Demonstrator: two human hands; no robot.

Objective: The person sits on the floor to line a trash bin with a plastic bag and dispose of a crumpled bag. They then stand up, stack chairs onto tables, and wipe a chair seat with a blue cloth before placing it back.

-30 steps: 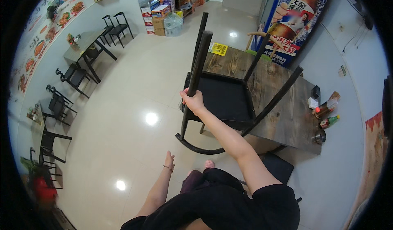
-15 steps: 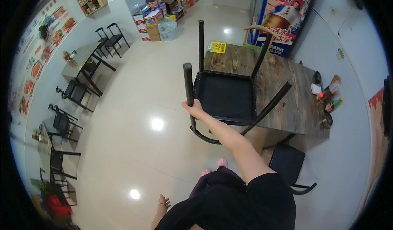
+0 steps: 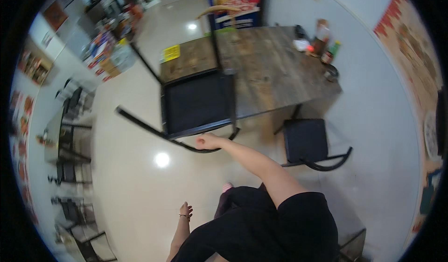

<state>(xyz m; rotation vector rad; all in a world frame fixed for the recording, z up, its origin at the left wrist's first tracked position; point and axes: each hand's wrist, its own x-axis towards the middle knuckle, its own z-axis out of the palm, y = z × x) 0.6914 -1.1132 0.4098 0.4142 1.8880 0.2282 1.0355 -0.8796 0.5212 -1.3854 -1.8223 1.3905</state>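
An upturned black chair (image 3: 198,104) rests seat-down on the near left part of a wooden table (image 3: 275,75), its legs pointing up and its curved back rail hanging below the tabletop. My right hand (image 3: 207,141) is in front of the seat's near edge, over that curved rail. Its fingers are loosely curled, and no chair leg shows inside them. Low on my left side, my left hand (image 3: 185,210) hangs with its fingers apart and holds nothing. A thin bracelet circles the left wrist.
A second black chair (image 3: 305,140) stands upright at the table's near side. Bottles (image 3: 322,40) and a small bowl (image 3: 331,73) sit at the wall end of the tabletop. Another chair's light curved back (image 3: 217,11) shows beyond. More tables and chairs (image 3: 70,173) line the left wall.
My right hand has come off the chair leg and sits lower, by the back rail. The view has turned to the right, while the chair stays on the table.
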